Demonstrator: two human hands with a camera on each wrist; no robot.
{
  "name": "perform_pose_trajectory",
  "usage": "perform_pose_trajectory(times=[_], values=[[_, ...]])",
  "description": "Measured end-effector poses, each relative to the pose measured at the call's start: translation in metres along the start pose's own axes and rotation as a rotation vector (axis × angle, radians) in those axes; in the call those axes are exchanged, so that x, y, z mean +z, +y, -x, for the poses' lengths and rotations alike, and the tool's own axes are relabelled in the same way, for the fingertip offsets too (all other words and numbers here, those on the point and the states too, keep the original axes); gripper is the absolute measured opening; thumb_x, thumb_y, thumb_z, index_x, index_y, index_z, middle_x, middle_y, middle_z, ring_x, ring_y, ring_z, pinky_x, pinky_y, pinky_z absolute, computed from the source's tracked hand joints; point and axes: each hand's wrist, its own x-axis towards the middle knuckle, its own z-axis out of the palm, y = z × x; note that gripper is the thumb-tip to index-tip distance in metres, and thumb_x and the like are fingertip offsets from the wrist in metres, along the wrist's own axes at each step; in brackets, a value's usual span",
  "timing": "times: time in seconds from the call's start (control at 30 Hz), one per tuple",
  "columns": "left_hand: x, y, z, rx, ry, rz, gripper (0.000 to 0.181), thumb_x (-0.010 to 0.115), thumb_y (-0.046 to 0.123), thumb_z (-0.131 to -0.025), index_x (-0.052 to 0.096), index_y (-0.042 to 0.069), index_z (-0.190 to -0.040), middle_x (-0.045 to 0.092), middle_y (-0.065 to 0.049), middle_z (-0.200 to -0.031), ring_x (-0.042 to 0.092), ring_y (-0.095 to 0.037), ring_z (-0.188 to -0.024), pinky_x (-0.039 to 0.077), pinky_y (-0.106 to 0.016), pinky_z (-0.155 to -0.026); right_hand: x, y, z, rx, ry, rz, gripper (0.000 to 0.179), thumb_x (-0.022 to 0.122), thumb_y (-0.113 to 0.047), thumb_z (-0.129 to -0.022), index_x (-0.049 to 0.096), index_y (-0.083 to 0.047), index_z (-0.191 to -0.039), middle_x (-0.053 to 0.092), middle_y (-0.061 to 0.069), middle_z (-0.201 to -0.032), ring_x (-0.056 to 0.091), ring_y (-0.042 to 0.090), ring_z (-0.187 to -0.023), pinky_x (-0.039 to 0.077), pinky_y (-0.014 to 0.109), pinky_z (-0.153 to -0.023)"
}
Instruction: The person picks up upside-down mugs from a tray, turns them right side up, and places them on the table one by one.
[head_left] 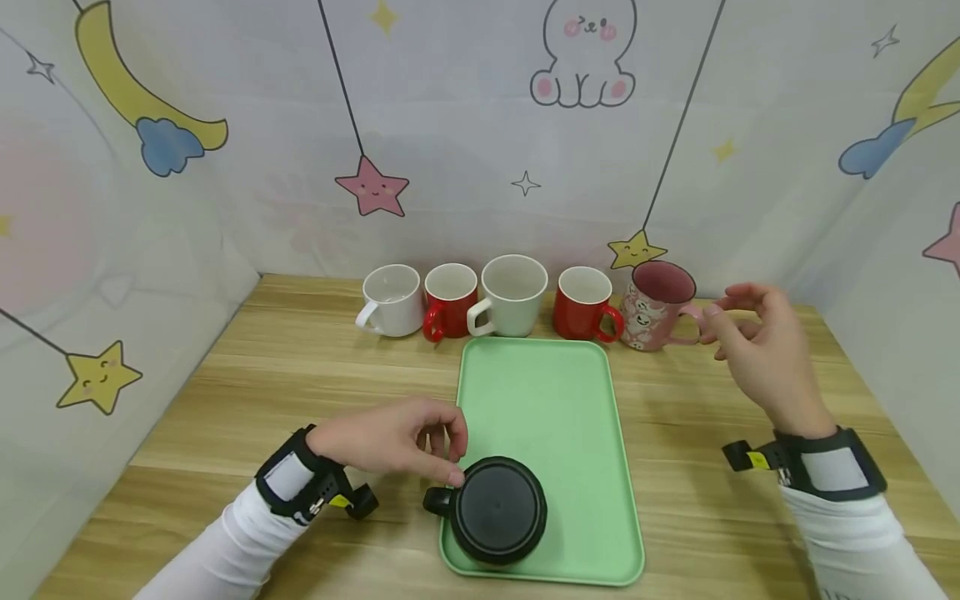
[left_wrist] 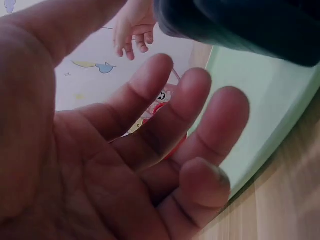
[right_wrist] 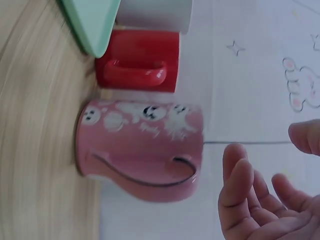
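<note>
On the green tray [head_left: 551,433] a black mug [head_left: 501,510] stands bottom up near the front end, its handle pointing left. My left hand [head_left: 405,437] is beside it, thumb tip right at the mug's edge above the handle. In the left wrist view the fingers [left_wrist: 145,95] are loosely bent with nothing between them, and the dark mug [left_wrist: 245,25] fills the top right. My right hand [head_left: 761,350] is at the handle of a pink mug [head_left: 648,312] printed with white figures. From the right wrist, the fingers [right_wrist: 237,187] stand apart from that upright mug [right_wrist: 140,130], holding nothing.
Along the back wall stand a white mug [head_left: 393,304], a red mug [head_left: 450,304], a larger white mug [head_left: 513,296] and another red mug [head_left: 581,308], all upright. A printed cloth [head_left: 465,125] hangs behind the wooden table [head_left: 300,367] and on both sides.
</note>
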Motion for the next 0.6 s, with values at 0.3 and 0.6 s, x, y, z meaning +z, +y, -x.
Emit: perform_pose_trajectory(times=[0.3,0.6], values=[[0.007,-0.005,0.001,-0.002,-0.101,0.000,0.033,0.081,0.043,-0.080,0.064,0.017,-0.093,0.063,0.002,-0.078,0.061,-0.014,-0.070,0.049,-0.026,-0.063,0.011,-0.029,0.016,-0.167,-0.204,0.061,0.032,0.060,-0.027,-0.100,0.051,-0.012,-0.127,0.062,-0.001,-0.109,0.066,0.007,-0.078,0.050,0.023,-0.059],[0.009,-0.007,0.003,0.002,-0.158,0.011,0.025,0.082,0.039,-0.079,0.067,0.020,-0.085,0.061,0.006,-0.074,0.056,-0.008,-0.067,0.044,-0.021,-0.059,0.025,-0.035,0.026,-0.284,-0.373,0.104,0.030,0.066,-0.026,-0.097,0.056,-0.014,-0.123,0.058,-0.007,-0.114,0.063,0.009,-0.088,0.054,0.028,-0.069]])
